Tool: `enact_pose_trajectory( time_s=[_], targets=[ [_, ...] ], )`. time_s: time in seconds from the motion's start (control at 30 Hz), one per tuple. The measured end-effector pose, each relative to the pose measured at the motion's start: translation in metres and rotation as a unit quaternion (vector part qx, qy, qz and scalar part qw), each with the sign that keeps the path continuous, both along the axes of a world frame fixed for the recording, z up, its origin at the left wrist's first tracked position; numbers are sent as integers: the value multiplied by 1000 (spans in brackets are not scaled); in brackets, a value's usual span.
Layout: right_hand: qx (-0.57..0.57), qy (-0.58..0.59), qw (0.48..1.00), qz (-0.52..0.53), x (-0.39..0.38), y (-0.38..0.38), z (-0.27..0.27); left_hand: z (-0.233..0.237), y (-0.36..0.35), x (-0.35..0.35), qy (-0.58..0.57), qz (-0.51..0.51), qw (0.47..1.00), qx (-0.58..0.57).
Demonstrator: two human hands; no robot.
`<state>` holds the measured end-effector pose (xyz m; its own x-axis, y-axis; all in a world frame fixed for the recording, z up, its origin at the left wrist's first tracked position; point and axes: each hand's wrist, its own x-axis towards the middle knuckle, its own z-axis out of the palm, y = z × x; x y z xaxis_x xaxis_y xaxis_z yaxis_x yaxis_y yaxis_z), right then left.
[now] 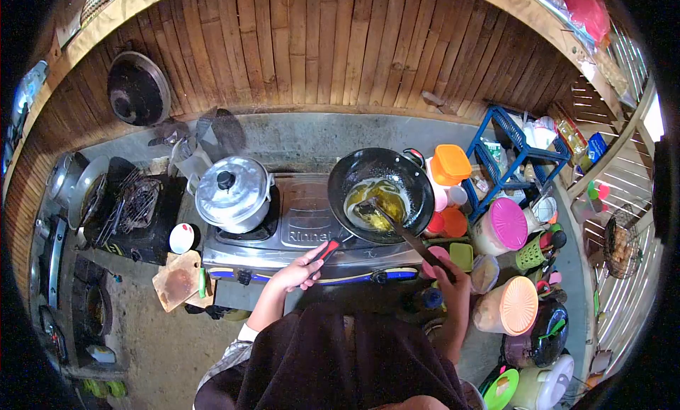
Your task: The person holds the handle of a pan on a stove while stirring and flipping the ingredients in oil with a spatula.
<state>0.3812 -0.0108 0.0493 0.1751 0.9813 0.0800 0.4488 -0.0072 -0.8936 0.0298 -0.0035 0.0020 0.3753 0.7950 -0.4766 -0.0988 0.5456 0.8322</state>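
A black wok (pixel 340 176) sits on the right burner of the silver gas stove (pixel 301 206), with yellowish, partly foamy liquid in it. My left hand (pixel 299 270) is closed around the wok's red and black handle (pixel 326 251) in front of the stove. In my right hand (pixel 453 286) is the upper end of a dark spatula (pixel 414 241), which slants down to the left into the wok. The spatula's tip lies in the liquid, where its outline is hard to make out.
A lidded silver pot (pixel 230 194) stands on the left burner. Left of the stove are a cutting board (pixel 178 281) and a green-handled knife (pixel 202 283). Containers, including an orange one (pixel 451 164), and a blue rack (pixel 506 127) crowd the right side.
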Motion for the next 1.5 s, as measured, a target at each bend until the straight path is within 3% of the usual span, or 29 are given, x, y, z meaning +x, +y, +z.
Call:
enact_pose_trajectory(
  time_s=[0.13, 0.23, 0.37, 0.47, 0.57, 0.67, 0.73, 0.9, 1.07, 1.5],
  targets=[
    [55, -37, 997, 48, -7, 22, -48, 0, 2, -1, 21, -4, 1000, 7],
    [63, 40, 995, 58, -25, 25, -42, 3, 3, -1, 26, 1, 1000, -7],
    [98, 20, 993, 60, -28, 32, -55, 1, 2, -1, 22, 1, 1000, -4],
    [95, 102, 990, 25, -25, 29, -51, 2, 1, -1, 28, 3, 1000, 1],
    [157, 4, 986, 53, 2, 34, -68, -1, 2, -2, 43, -1, 999, 8],
    [140, 26, 988, 63, 1, 13, -26, -2, 2, -3, 30, -4, 1000, 9],
    [37, 21, 999, 21, -10, -4, 16, -1, 2, -2, 34, -2, 999, 9],
    [21, 35, 999, -11, 0, -22, 35, -4, 4, -3, 50, -2, 999, 6],
    [-34, -31, 999, -27, 8, -39, 61, 1, 3, -2, 33, -3, 999, 2],
    [-50, -110, 992, -35, 45, -63, 71, 9, 2, 0, 61, 4, 998, 18]
  ],
)
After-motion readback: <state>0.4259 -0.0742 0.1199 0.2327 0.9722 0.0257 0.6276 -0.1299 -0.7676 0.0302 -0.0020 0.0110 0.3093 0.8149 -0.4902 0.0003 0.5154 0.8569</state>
